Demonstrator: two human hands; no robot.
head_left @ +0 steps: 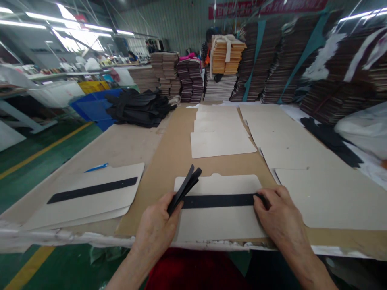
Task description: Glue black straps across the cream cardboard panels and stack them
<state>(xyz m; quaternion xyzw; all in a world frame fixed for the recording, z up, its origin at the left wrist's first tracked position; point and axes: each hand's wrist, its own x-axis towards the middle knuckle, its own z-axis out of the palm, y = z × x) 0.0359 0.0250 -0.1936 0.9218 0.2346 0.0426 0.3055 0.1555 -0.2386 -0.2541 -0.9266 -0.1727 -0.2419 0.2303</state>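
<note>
"While we take the middle board [217, 227] as the centre of a dial, with twelve pointing straight away from the person, what lies on it?"

"One long black strip [219, 200], running across from nine to three, with a margin of pale board on either side of it."

"And the hands?"

"Two, both busy. The left hand [159, 221] sits at nine, thumb and fingers closed around one bunch of dark strips [184, 187], their free ends pointing up towards one o'clock."

"How many in that bunch?"

"Three or more, I'd say, but they overlap, so I can't be certain."

"What about three o'clock?"

"The right hand [279, 213] is there, thumb and fingertips brought together on the right end of the long black strip."

"Anything further out at nine?"

"At least two pale boards, one over the other. The upper board [115, 202] carries one black band [93, 191], and one blue tool [96, 167], slim as a pen, lies at its far edge."

"Then round the dial?"

"At eleven, one heap of black pieces [139, 106] beside one blue bin [93, 106]. At twelve, one stepped row of pale sheets [222, 145], at least three of them overlapping. From one round to three, one wider spread of card [332, 201], at least two pieces, the nearest lapping over the one behind."
</note>
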